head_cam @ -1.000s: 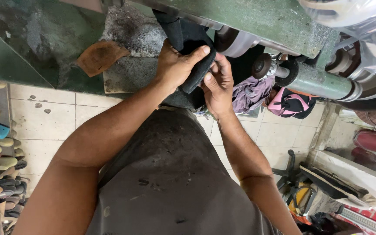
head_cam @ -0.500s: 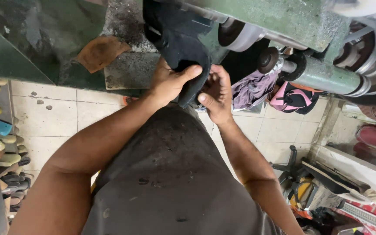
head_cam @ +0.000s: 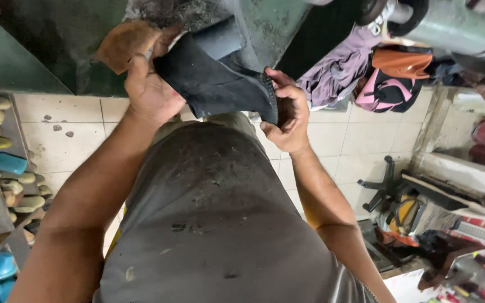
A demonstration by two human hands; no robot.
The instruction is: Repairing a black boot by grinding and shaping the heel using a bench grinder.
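The black shoe (head_cam: 214, 84) was held up in the air between both hands, above the grey shirt front (head_cam: 209, 213) and just below the edge of the green machine housing (head_cam: 270, 22), resting on nothing. Its long axis ran roughly from the upper left down to the lower right of the view, the lower-right end showing a narrow ribbed or stippled sole edge turned toward the right hand. The upper looked matte and soft (suede or a similar napped material, though the frame does not settle which), dark and without shine. The left hand (head_cam: 150, 92) gripped the upper-left end, its fingers curled tight around the material with the thumb pressed along the top. The right hand (head_cam: 290, 120) clasped the lower-right end, fingers folded over the textured sole edge and pinching it against the palm. Just beside the left hand, a worn brown leather-like piece (head_cam: 124, 42) with a rounded outline lay against the machine's dusty grey surface. Beneath lay pale floor tiles (head_cam: 63, 134), with a rack of coloured shoe lasts (head_cam: 1, 179) along the left edge and bundled cloth and bags (head_cam: 366, 73) at the upper right.
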